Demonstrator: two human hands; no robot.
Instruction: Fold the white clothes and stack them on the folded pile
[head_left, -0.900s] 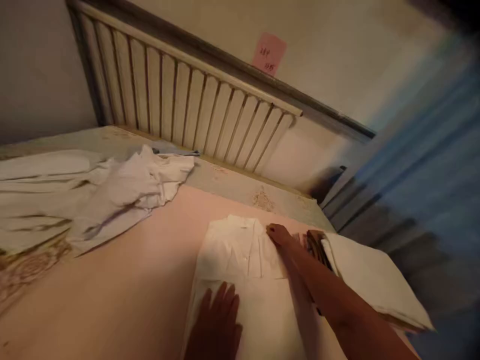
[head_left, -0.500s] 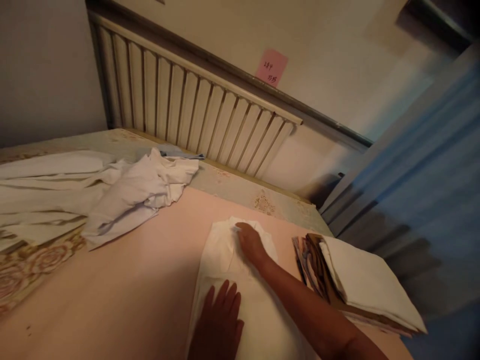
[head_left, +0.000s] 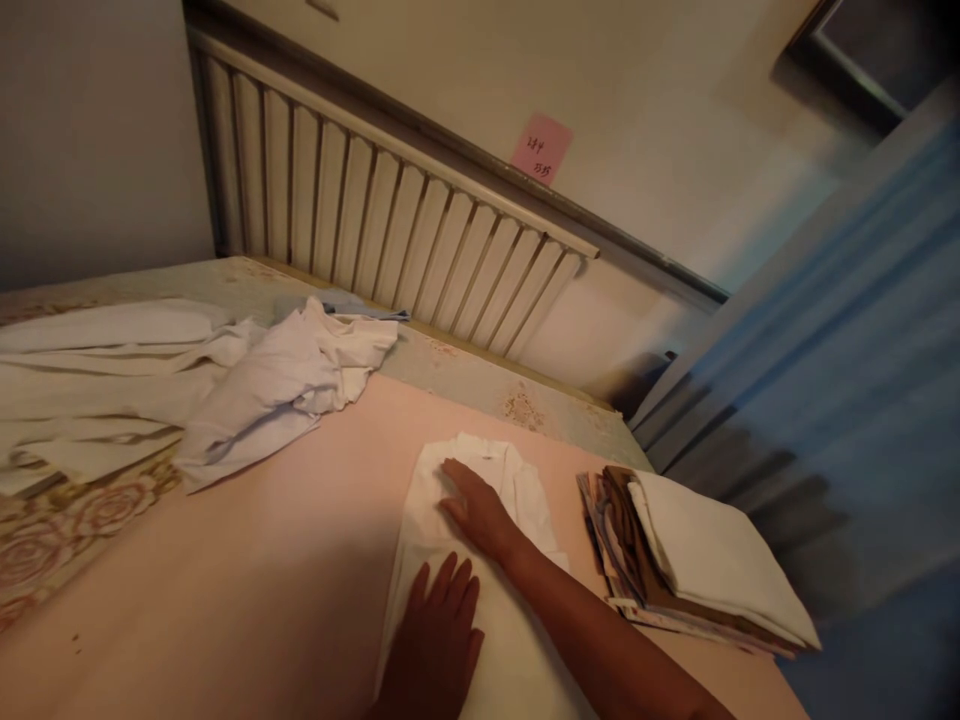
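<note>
**Resting a bare left hand (head_left: 439, 630) and a bare right hand (head_left: 480, 515) on a folded white collared garment (head_left: 514, 625)**

The garment lies flat, collar end away from the person. On its lower left part, the left hand lies palm down, fingers slightly spread. Higher up, the right hand lies palm down, fingers close together and thumb apart; neither appears to pinch any cloth.

Uneven pressure from the left hand could make the layers slip and leave that edge crooked. A dragging right palm could ruck up the front (thin cloth creases readily, I would judge). The right forearm (head_left: 592, 630) crosses the garment's right side, so a wide outward swing might topple the stack of folded brown, patterned and white clothes (head_left: 735, 560) near it.

Well left of the garment sprawl loose, wrinkled white cloths (head_left: 112, 385) and a crumpled pale-lilac cloth (head_left: 262, 395), above a rose-patterned cover (head_left: 82, 530) in cream and dull red. Under the garment spreads a smooth pink sheet (head_left: 247, 560). Behind it rises a ribbed cream radiator (head_left: 375, 215); to its right, past the stack's squared, layered folds, hangs a pleated blue curtain (head_left: 825, 430).
</note>
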